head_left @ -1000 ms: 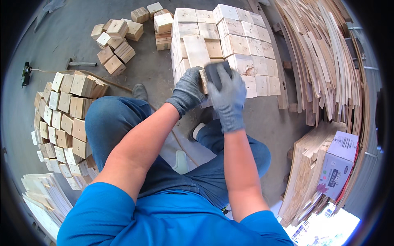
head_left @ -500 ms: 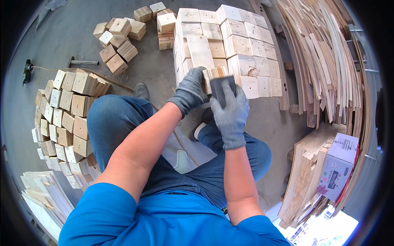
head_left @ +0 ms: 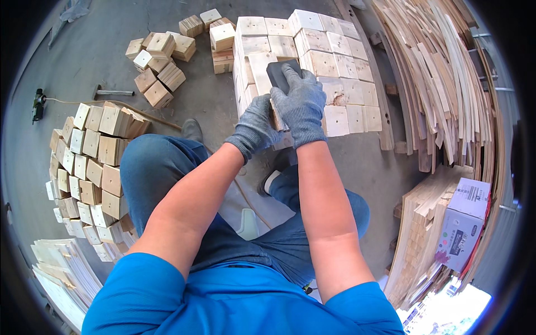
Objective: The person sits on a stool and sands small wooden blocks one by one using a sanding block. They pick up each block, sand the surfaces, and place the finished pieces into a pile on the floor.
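Observation:
Both of my hands wear grey knit gloves and meet in front of the stack of wooden blocks. My left hand [head_left: 255, 127] is closed around a wooden block [head_left: 275, 118], of which only a narrow strip shows between the gloves. In my right hand [head_left: 302, 103] is a dark grey rectangular block [head_left: 277, 77], much like a sanding block, gripped with the fingers over its top. It sits at the far side of the held wooden block; their contact is hidden by the right glove. Just beyond lies a pale flat board [head_left: 261, 68] on the stack [head_left: 346, 67].
More wooden blocks [head_left: 92, 151] are piled at my left, with a loose heap [head_left: 159, 70] farther off. A hammer [head_left: 114, 92] and a green-black tool with a hose [head_left: 39, 105] lie on the floor. Long strips [head_left: 432, 84] and a carton [head_left: 462, 223] stand at right.
My right hand has pushed the dark grey block forward and left, away from me. The left hand still holds the wooden block, now largely covered by the right glove.

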Demonstrator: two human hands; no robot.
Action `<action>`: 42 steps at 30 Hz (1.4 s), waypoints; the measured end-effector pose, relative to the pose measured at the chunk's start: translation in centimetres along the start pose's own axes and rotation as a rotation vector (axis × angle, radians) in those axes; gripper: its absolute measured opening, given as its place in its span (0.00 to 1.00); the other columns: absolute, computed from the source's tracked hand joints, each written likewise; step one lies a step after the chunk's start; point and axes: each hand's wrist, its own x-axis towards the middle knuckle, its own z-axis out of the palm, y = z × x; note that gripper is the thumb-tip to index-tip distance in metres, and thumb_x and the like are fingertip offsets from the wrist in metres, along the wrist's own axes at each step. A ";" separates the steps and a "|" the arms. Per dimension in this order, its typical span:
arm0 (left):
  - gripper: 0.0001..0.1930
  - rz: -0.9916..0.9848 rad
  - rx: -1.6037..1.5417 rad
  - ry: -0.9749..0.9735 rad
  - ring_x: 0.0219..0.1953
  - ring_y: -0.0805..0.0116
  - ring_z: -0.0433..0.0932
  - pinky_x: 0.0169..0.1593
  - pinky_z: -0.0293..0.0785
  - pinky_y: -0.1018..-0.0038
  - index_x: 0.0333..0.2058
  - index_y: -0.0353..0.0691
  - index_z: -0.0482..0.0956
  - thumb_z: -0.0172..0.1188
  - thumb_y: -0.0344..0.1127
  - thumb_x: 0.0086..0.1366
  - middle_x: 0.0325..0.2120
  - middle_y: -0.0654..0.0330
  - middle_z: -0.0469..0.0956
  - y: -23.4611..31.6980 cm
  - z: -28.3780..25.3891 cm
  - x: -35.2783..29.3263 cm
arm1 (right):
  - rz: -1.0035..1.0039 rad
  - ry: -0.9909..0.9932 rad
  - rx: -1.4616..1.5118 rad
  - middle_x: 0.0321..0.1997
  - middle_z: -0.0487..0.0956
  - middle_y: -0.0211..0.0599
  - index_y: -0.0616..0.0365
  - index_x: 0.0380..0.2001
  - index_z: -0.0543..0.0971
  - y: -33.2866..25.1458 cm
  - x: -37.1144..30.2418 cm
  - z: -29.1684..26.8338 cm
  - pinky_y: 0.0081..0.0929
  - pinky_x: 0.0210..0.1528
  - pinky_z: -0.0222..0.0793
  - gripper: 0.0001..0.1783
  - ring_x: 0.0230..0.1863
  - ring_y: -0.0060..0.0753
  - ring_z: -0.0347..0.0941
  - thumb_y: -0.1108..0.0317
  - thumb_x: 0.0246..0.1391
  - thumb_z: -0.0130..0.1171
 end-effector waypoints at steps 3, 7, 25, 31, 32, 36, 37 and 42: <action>0.41 0.006 -0.037 0.012 0.55 0.55 0.79 0.64 0.75 0.64 0.61 0.36 0.68 0.82 0.41 0.53 0.52 0.49 0.79 -0.3 -0.2 -0.2 | 0.016 -0.017 0.047 0.64 0.76 0.59 0.45 0.68 0.80 -0.2 -2.2 -0.8 0.57 0.64 0.72 0.37 0.61 0.63 0.76 0.51 0.54 0.74; 0.36 0.002 -0.053 0.131 0.54 0.43 0.78 0.64 0.75 0.60 0.56 0.36 0.75 0.80 0.40 0.50 0.48 0.42 0.78 -0.4 -0.1 -0.5 | 0.005 0.001 0.055 0.66 0.74 0.60 0.47 0.68 0.80 2.0 -9.9 -2.0 0.59 0.67 0.69 0.38 0.64 0.64 0.73 0.52 0.54 0.75; 0.31 0.001 -0.134 0.122 0.52 0.45 0.79 0.61 0.76 0.60 0.54 0.37 0.77 0.77 0.32 0.51 0.48 0.45 0.79 0.9 0.1 -0.4 | 0.078 -0.026 0.029 0.66 0.76 0.60 0.43 0.66 0.80 4.0 1.1 -0.3 0.58 0.66 0.73 0.37 0.65 0.64 0.75 0.51 0.53 0.76; 0.42 -0.005 0.052 0.112 0.52 0.58 0.81 0.60 0.78 0.65 0.61 0.40 0.69 0.82 0.35 0.49 0.51 0.53 0.79 -2.4 0.8 -0.6 | 0.084 -0.014 0.045 0.69 0.73 0.62 0.47 0.68 0.79 4.8 -9.2 -2.2 0.58 0.71 0.68 0.38 0.68 0.66 0.72 0.52 0.53 0.75; 0.42 -0.006 0.059 0.108 0.52 0.58 0.81 0.60 0.78 0.65 0.61 0.39 0.69 0.82 0.35 0.48 0.51 0.53 0.79 -2.0 0.8 -0.5 | 0.082 0.000 0.044 0.70 0.73 0.63 0.48 0.68 0.79 5.4 -11.3 -2.4 0.57 0.71 0.68 0.39 0.68 0.66 0.72 0.52 0.54 0.75; 0.42 -0.033 0.092 0.079 0.53 0.60 0.80 0.60 0.79 0.65 0.61 0.39 0.69 0.81 0.34 0.48 0.51 0.54 0.78 -0.9 0.4 -0.2 | 0.090 0.023 0.037 0.69 0.73 0.63 0.50 0.69 0.78 6.1 -12.9 -3.0 0.58 0.70 0.68 0.40 0.67 0.67 0.72 0.53 0.53 0.75; 0.41 -0.036 0.099 0.079 0.53 0.60 0.80 0.60 0.79 0.65 0.61 0.39 0.69 0.80 0.33 0.49 0.51 0.54 0.78 -0.7 0.4 -0.3 | 0.086 0.011 0.024 0.69 0.73 0.62 0.49 0.69 0.78 6.2 -12.4 -2.9 0.58 0.69 0.68 0.40 0.66 0.67 0.72 0.53 0.53 0.76; 0.41 -0.009 -0.013 0.096 0.53 0.61 0.81 0.60 0.80 0.65 0.62 0.40 0.68 0.80 0.33 0.51 0.53 0.55 0.79 -2.9 1.5 -0.3 | 0.060 0.037 0.015 0.67 0.76 0.59 0.44 0.67 0.80 5.7 -4.3 -0.4 0.57 0.66 0.73 0.38 0.64 0.63 0.75 0.52 0.52 0.76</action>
